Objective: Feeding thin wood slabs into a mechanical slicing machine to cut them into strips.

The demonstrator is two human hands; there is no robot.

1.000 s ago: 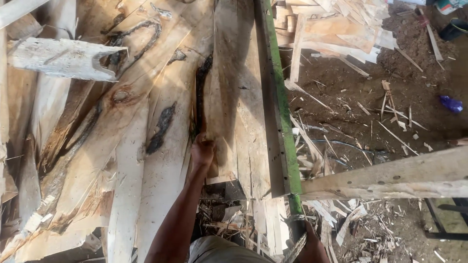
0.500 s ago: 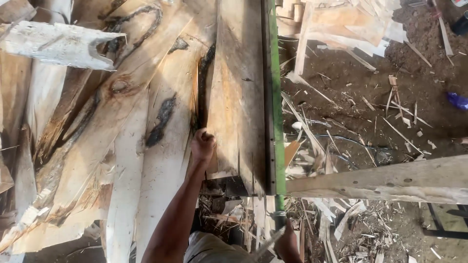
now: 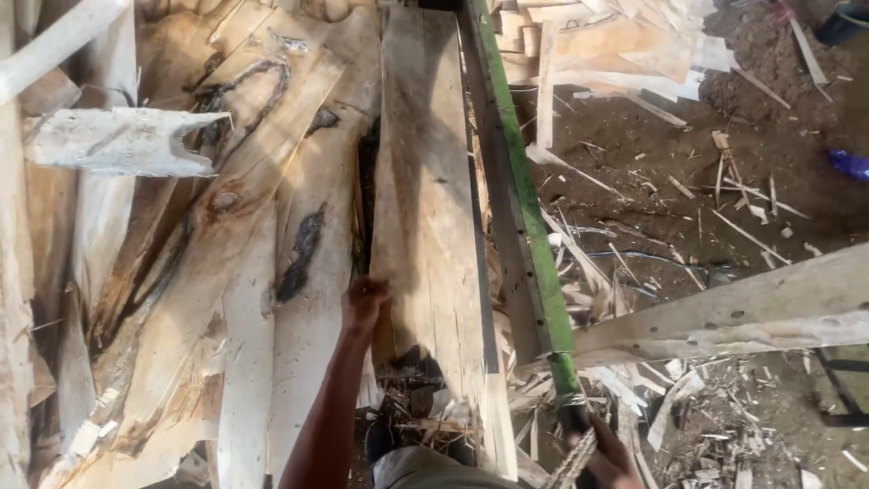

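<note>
Still clamped on the pale, rough-sawn plank (image 3: pixel 425 181), the left hand (image 3: pixel 364 301) sits unmoved, while the right hand (image 3: pixel 608 457) grips the green rail (image 3: pixel 525 208).

No packages, labels, signs or screens show anywhere among the timber and the dirt ground.

pale plank (image 3: pixel 425 181), green rail (image 3: pixel 525 208), brown dirt (image 3: pixel 688 154)

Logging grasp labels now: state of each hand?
Left hand: closed on the edge of the long plank.
Right hand: closed on the green pole, at its rope-wrapped lower end.
</note>
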